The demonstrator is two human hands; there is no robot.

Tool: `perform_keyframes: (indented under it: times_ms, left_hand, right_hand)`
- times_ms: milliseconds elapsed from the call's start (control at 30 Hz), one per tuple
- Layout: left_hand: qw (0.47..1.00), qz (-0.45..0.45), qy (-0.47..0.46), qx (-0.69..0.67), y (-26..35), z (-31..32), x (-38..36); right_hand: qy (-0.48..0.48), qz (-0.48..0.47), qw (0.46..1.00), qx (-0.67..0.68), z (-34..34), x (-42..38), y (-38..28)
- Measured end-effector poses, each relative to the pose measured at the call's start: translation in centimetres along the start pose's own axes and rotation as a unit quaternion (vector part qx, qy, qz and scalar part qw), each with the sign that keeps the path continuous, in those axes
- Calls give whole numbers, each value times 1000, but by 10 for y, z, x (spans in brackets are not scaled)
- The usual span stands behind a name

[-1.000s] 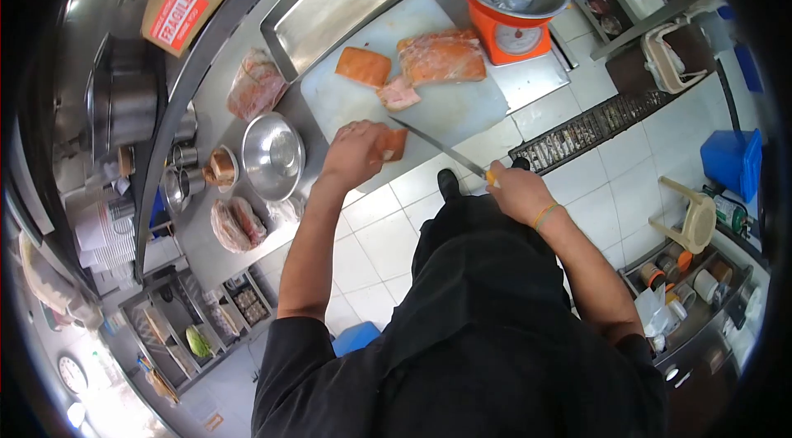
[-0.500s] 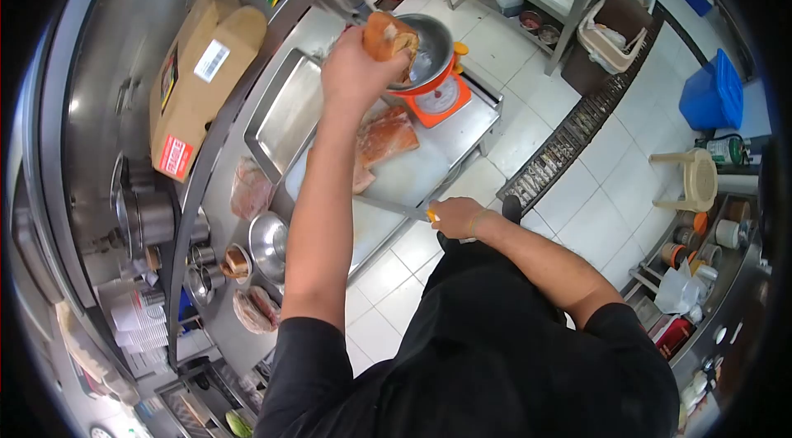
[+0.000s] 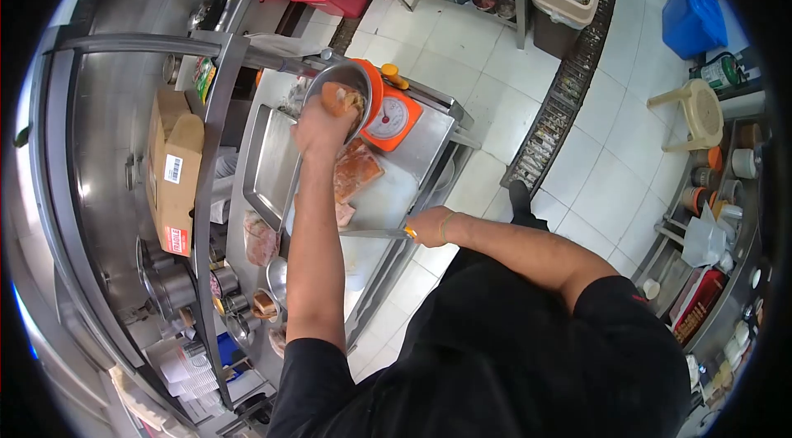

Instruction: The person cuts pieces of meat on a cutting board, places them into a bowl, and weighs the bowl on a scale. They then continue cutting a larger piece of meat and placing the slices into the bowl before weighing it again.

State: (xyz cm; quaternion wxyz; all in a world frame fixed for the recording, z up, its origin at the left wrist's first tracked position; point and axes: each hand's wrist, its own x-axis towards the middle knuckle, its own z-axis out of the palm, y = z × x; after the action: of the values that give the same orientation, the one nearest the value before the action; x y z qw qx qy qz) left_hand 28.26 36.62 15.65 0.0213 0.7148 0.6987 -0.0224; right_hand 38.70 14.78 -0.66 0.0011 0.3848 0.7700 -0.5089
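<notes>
Up at eleven o'clock, the left hand [image 3: 322, 131] is holding an orange-pink piece [image 3: 337, 97] at the steel bowl [image 3: 348, 71] on the orange scale [image 3: 406, 120], grip wrapping it, release not happening yet. The right grip [image 3: 431, 226] is closing round the knife [image 3: 375, 233], blade pointing toward nine. One portion is sitting apart, then; at seven from the scale, a larger slab [image 3: 356, 171] is lying on the cutting board [image 3: 394, 190], seemingly awaiting any portioning, a small pink scrap [image 3: 344, 213] resting beside it.

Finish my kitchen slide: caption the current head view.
Left hand holds food at the metal bowl on the scale; right hand grips a knife.
</notes>
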Motion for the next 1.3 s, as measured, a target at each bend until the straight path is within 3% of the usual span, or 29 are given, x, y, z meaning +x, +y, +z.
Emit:
perform_keyframes:
  times_ms: [133, 233, 300, 367, 467, 567, 700, 867, 1300]
  left_hand:
    - [999, 28, 43, 6, 7, -5, -9]
    - [973, 83, 209, -48, -6, 1, -10]
    - [923, 22, 249, -292, -21, -5, -23]
    - [829, -23, 329, -452, -50, 10, -46]
    - [848, -77, 150, -503, -127, 76, -34]
    - [834, -47, 7, -549, -137, 101, -5]
    - [775, -57, -105, -621, -137, 128, 50]
    - [739, -50, -182, -647, -120, 138, 84]
    - [761, -24, -225, -608, -107, 138, 58]
  right_hand:
    - [3, -11, 1000, -16, 4, 5, 1]
    - [-11, -6, 1000, -9, 1, 0, -1]
    - [-11, 6, 1000, 9, -1, -2, -2]
    - [1, 27, 999, 29, 2, -2, -1]
    - [4, 25, 999, 34, 7, -2, 3]
    - [-13, 10, 1000, 26, 3, -3, 3]
    - [-10, 12, 1000, 21, -1, -6, 0]
    - [4, 21, 999, 40, 7, -3, 3]
    - [-3, 9, 999, 49, 6, 3, 9]
